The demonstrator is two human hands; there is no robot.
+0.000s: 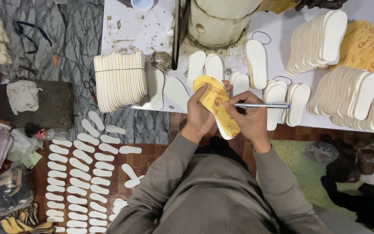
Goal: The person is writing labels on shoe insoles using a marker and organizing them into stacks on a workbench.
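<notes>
My left hand (199, 116) grips the yellow insole (216, 104) from below, above the desk (126, 30) edge. My right hand (249, 119), wrist bent, pinches a pen (260, 105), tip on the insole.

Probably a shoe workshop: stacked insoles (120, 80) on a stained table (126, 30), more across the floor.

Insole (215, 106) held between left hand (200, 115) and right hand (247, 119), at desk (130, 30) front edge. Pen (260, 105) in right hand, over insole. Banded stack (120, 80) left; fanned stacks (317, 41) right. Rows of soles (78, 173) on floor, lower left.
</notes>
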